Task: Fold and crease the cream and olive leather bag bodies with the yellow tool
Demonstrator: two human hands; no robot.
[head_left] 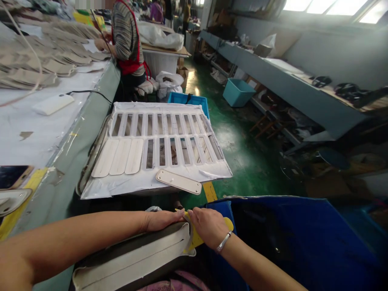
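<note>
Both arms reach out low in the picture. The left hand (162,220) lies flat on the end of a long grey and cream pad (133,258). Its fingers are straight and close together, and the tips touch a thin yellow card (195,241). The right hand (207,226) is on top of the yellow card, with its fingers bent down on the card's edge. The thumb is hidden, so I think it is a pinch. A silver bracelet (223,242) sits on that wrist. The yellow card is right at the end of the pad, between the two hands, beside a big blue bin (303,242).

The card looks thin, light, smooth and bendy. I think it is best held by its edge, with fingers and thumb. The pad looks soft and long enough to sag, so it wants a hand on it.

Further off is a white sheet with slots (157,135), and a tan strip (178,182) lies on its near edge. A person in a striped top (125,36) stands at the table (65,173). I can see no words or labels to read.
</note>
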